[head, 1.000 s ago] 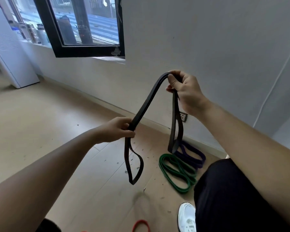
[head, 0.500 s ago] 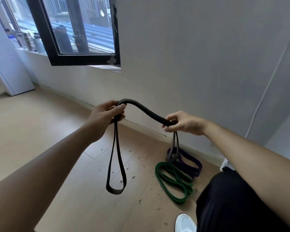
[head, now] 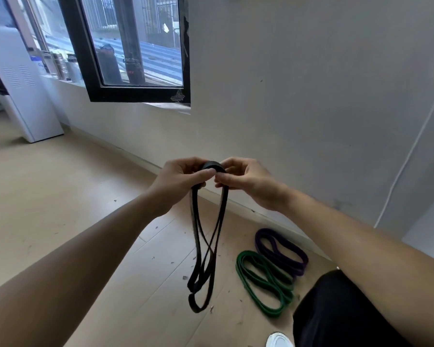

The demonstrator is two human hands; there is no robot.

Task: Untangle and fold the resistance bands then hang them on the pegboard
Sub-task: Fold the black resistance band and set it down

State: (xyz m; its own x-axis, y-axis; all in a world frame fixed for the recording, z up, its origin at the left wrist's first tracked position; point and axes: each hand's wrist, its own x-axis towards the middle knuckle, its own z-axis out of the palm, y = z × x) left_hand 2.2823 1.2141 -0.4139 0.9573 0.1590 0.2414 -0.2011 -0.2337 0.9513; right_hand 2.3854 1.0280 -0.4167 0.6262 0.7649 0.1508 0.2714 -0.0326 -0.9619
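- Wooden floor (head: 60, 196) by the white wall (head: 311, 96) carries the green band (head: 262, 280) and purple band (head: 259, 240), right of my hanging black band (head: 212, 166).
- My left hand (head: 181, 179) and right hand (head: 246, 181), spread apart a moment ago, now meet, both pinching the doubled top.
- Fold looks made; pegboard not in view.
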